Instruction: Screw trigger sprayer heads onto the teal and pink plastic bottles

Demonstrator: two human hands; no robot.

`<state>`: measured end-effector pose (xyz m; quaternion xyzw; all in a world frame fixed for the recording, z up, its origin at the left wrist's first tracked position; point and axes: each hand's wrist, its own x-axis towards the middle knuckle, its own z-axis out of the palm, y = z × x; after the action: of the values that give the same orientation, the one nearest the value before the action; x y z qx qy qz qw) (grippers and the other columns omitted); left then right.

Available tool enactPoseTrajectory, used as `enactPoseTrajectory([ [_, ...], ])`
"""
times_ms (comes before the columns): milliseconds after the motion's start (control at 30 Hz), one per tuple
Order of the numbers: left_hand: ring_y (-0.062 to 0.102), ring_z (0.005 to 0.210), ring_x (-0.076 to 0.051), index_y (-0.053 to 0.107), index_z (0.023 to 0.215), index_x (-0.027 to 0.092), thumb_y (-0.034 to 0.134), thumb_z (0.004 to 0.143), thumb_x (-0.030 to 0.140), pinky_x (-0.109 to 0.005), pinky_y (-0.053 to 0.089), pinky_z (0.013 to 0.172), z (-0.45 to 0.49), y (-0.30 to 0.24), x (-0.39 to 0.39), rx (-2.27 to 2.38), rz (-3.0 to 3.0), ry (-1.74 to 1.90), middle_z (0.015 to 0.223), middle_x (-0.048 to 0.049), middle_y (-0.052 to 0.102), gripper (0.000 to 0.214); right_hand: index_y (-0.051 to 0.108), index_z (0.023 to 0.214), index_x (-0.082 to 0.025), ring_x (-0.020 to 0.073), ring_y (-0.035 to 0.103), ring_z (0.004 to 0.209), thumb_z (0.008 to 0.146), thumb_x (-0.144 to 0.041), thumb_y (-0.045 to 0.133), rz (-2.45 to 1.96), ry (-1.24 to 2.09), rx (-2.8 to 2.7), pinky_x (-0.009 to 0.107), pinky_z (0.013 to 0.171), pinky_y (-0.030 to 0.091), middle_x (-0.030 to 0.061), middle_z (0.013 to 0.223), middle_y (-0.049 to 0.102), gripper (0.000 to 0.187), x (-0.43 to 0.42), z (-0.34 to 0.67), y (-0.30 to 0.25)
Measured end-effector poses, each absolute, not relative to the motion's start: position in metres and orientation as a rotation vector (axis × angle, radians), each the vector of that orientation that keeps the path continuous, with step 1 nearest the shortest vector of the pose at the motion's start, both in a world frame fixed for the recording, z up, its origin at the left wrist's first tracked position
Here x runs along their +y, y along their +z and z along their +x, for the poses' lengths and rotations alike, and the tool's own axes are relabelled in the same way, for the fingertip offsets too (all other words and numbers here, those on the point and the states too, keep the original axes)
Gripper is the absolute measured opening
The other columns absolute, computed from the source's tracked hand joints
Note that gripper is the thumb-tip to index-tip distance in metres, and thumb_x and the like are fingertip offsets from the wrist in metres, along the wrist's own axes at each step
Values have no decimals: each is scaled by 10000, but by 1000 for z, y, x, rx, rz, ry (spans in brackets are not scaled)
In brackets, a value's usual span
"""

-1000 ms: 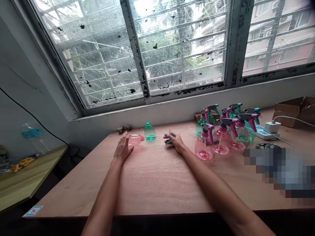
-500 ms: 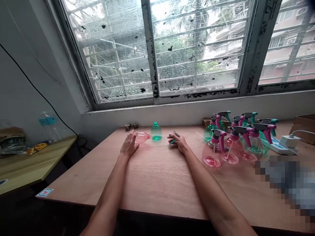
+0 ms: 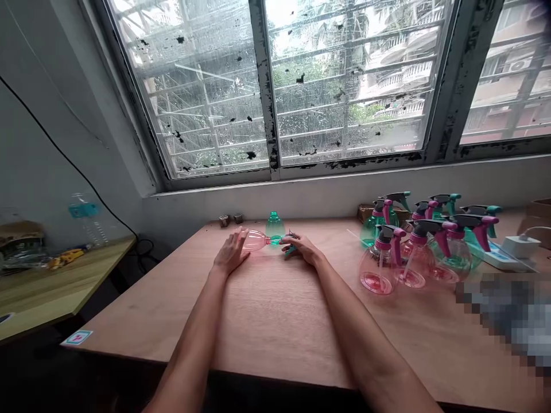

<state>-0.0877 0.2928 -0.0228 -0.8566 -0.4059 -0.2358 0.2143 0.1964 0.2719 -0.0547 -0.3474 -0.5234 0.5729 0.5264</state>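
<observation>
My left hand (image 3: 230,251) is closed round the base end of a clear pink bottle (image 3: 255,241), which lies on its side with its neck to the right. In my right hand (image 3: 305,250) is a teal and black spray trigger head (image 3: 290,251), partly hidden by the fingers. It is close to the pink bottle's neck; I cannot tell whether they touch. Just behind that neck, a clear green bottle (image 3: 274,223) without a spray head stands upright.
Several pink and green spray bottles (image 3: 377,271) with trigger heads stand to the right. Beyond them are a power strip with a white plug (image 3: 522,246) and a cardboard box (image 3: 538,221). Two small dark objects (image 3: 224,221) sit by the wall. A blurred patch covers the right edge.
My right hand has moved left with the spray trigger head, up to the pink bottle's neck. The left hand and pink bottle have shifted slightly right.
</observation>
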Motion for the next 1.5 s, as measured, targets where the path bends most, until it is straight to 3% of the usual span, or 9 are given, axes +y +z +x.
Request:
enactPoseTrajectory([
  [500, 390, 1343, -404, 299, 1501, 141, 635, 852, 377, -493, 301, 1088, -36, -26, 297, -1029, -2312, -541, 1491, -214, 409, 768, 620, 1167, -156, 216, 678, 915, 965, -278, 638, -838, 1349, -1306, 390, 768, 589, 73, 1144, 657, 237, 285, 210, -59],
  [833, 411, 1304, -407, 343, 1478, 56, 602, 864, 383, -501, 236, 1107, -29, -19, 288, -935, -2290, -453, 1445, -258, 446, 742, 626, 1156, -155, 217, 678, 921, 965, -275, 639, -851, 1375, -1307, 393, 777, 588, 72, 1140, 662, 225, 281, 221, -54],
  [1100, 466, 1253, -378, 420, 1431, 98, 648, 835, 393, -477, 262, 1093, -37, -11, 270, -864, -2347, -471, 1403, -223, 504, 703, 646, 1078, -142, 186, 684, 827, 968, -271, 636, -858, 1332, -1301, 351, 715, 589, 50, 1038, 683, 170, 259, 216, -56],
  [1200, 500, 1219, -360, 437, 1408, 106, 670, 827, 365, -487, 277, 1093, -42, -12, 252, -842, -2368, -521, 1381, -212, 531, 677, 676, 962, -126, 152, 666, 691, 902, -285, 720, -854, 1323, -1292, 294, 644, 561, 13, 849, 694, 175, 237, 213, -55],
  [1333, 515, 1208, -334, 388, 1417, 120, 694, 826, 446, -470, 335, 1078, -49, -10, 207, -799, -2406, -625, 1373, -193, 541, 741, 720, 895, -110, 159, 645, 646, 659, -371, 903, -833, 1310, -1260, 259, 621, 518, 20, 738, 698, 396, 189, 215, -52],
  [1433, 477, 1252, -344, 269, 1469, 109, 707, 798, 552, -454, 393, 1054, -47, -4, 155, -768, -2442, -721, 1357, -207, 532, 916, 727, 873, -122, 157, 626, 603, 678, -433, 870, -830, 1315, -1235, 268, 600, 514, 10, 680, 674, 394, 137, 223, -47],
  [1500, 446, 1288, -356, 245, 1492, 149, 759, 772, 513, -473, 394, 1074, -42, -3, 116, -785, -2572, -919, 1378, -202, 507, 957, 734, 912, -119, 167, 635, 603, 704, -438, 852, -846, 1328, -1233, 282, 599, 523, 23, 674, 683, 398, 99, 231, -43],
])
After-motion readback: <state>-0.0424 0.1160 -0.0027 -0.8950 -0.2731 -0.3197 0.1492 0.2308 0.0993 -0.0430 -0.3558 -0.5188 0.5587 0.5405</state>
